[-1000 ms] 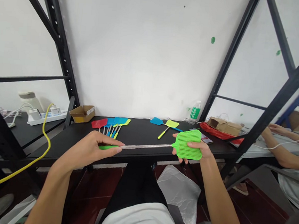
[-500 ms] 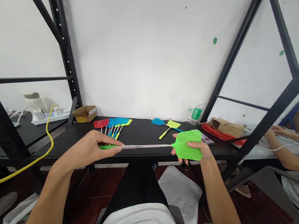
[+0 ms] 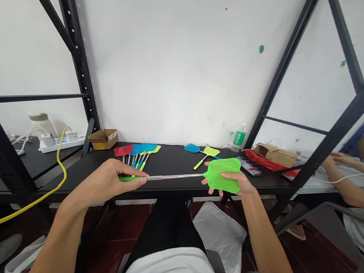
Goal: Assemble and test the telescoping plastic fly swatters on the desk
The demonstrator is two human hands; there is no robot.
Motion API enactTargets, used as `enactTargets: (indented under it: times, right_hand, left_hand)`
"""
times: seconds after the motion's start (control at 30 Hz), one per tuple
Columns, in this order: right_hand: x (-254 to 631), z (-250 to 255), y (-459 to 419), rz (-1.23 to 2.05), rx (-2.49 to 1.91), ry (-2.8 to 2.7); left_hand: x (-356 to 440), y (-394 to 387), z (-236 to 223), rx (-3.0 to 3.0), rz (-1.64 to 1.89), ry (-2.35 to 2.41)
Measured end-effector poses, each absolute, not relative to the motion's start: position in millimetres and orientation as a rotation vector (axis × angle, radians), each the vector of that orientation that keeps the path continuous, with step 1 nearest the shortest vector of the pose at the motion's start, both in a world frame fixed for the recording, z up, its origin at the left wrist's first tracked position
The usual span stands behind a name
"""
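Right hand had just edged toward left hand, exposed rod a touch shorter; I read that as the green swatter telescoping in. Left was clamped on the handle, right on the mesh head. I held it up at the tabletop's near edge, long axis crosswise, head pointing right, slightly raised.
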State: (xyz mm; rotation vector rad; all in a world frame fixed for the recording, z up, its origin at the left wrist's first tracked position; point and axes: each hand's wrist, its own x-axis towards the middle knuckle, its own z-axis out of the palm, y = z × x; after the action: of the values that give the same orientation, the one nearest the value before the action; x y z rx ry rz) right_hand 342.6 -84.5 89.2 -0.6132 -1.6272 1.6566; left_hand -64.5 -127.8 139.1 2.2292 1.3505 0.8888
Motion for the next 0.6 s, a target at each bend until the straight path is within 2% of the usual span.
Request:
enactTargets:
  times: [0.6]
  right_hand:
    - [341,99,-99,1.747,-0.690,-1.560]
  left_hand:
    - [-69,-130,143,2.259,0.816,1.377]
